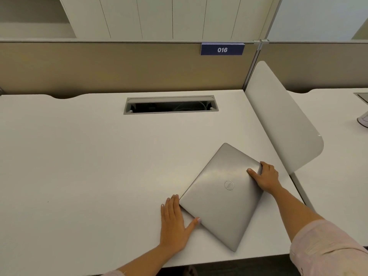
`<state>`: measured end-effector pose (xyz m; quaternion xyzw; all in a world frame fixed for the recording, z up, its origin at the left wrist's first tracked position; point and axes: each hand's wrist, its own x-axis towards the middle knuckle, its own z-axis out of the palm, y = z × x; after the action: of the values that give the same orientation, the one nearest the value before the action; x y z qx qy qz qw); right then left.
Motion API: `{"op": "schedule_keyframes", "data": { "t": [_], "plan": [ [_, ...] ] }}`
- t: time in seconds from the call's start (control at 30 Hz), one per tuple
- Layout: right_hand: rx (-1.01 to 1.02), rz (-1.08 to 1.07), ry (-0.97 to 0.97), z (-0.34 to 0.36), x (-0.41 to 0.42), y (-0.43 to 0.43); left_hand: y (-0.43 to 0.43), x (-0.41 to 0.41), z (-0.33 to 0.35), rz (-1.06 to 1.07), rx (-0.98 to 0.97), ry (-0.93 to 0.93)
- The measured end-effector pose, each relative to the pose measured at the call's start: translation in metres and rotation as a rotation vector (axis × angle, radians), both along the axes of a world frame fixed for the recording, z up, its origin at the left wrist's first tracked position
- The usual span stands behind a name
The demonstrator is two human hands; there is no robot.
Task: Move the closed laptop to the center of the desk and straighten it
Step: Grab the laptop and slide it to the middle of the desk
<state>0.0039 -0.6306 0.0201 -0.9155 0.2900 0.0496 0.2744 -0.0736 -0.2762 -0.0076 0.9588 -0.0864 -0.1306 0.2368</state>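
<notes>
From my feed, the closed laptop (223,196) sits flat on the white counter (89,166), off toward the right front corner and turned at a strong angle (one corner points at the front edge, another at the back). My left hand (174,224) lies flat on the counter with its fingers (172,204) together and straight against the laptop's left corner, thumb touching the lower left edge. My right hand (265,177) is on the right corner, thumb on top of the lid and the other fingers curled over the edge, so clamped on it. Further back there's an open cable slot (170,105) in the counter, a blue "016" sign (222,49) on the partition, and a white divider (282,120) to the right.
</notes>
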Motion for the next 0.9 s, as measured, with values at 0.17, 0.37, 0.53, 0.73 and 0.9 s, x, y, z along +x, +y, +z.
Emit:
{"op": "schedule_keyframes", "data": {
  "t": [0.17,0.37,0.53,0.73,0.9],
  "plan": [
    [-0.006,0.001,0.005,-0.001,0.0,0.002,-0.034,-0.013,0.027,0.279,-0.113,0.264],
    [-0.028,0.012,0.014,-0.001,0.0,0.006,-0.07,0.006,0.063,0.652,-0.439,0.703],
    [-0.073,0.018,0.041,0.003,0.004,0.008,-0.076,0.018,0.076,1.002,-0.914,0.919],
    [-0.052,-0.012,0.109,0.013,0.012,0.006,-0.065,0.022,0.081,0.989,-1.273,1.037],
    [0.035,-0.053,0.118,0.018,0.012,0.004,-0.054,0.03,0.08,1.018,-1.312,0.961]
  ]
}}
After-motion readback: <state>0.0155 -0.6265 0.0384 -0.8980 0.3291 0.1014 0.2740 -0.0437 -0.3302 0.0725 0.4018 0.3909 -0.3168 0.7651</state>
